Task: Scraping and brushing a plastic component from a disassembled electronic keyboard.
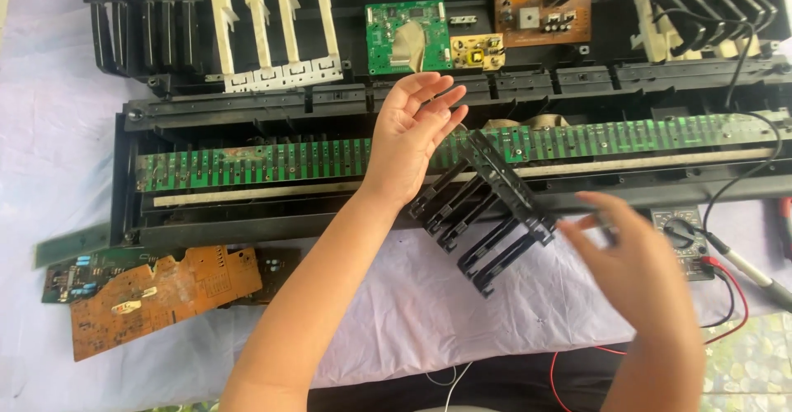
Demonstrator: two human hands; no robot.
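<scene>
A: What lies at the centre of the figure?

B: A black plastic key strip [483, 206], a comb of slim bars joined on one rail, tilted above the opened keyboard case [124, 173]. The right hand [639, 268], blurred, pinches its lower end; the left hand [412, 136] is spread wide with its fingers against the upper end, gripping nothing.

A: How far has the work gone, judging by the figure?

B: The case seems largely stripped. The long green contact board [247, 167], worn and stained, lies bare along its length. More black keys [144, 24] and a cream key strip [272, 28] rest apart at the top, beside a green circuit board [408, 37].

A: And around it?

B: An orange board [161, 296], scuffed, lies on the white cloth [429, 313]; a meter [685, 243] with red and black leads sits to the right.
</scene>
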